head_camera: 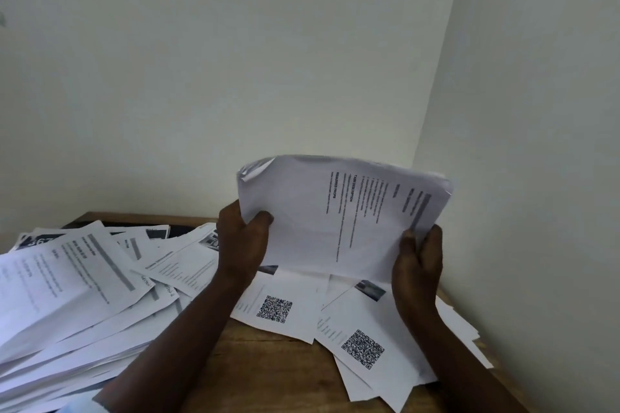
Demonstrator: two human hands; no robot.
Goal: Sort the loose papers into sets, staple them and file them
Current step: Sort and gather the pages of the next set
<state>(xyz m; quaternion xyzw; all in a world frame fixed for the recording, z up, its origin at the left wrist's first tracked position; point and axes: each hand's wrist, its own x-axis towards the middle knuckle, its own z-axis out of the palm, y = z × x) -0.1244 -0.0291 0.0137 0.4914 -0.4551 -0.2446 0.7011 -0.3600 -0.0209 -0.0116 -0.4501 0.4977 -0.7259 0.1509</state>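
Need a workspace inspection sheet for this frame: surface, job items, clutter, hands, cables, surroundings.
Surface: wooden table, mostly covered in paper, bare wood at the front.
Job's things: sheaf of printed sheets held up off the table; big loose pile on the left; QR-code sheets lying flat below the sheaf. No stapler or file seen.
Clutter: dark thing under the pile at the back, cannot tell what.
Grippers: left hand grips the sheaf's left edge; right hand grips its right edge.
Cables: nothing seen.
Surroundings: pale walls meeting in a corner behind the table.
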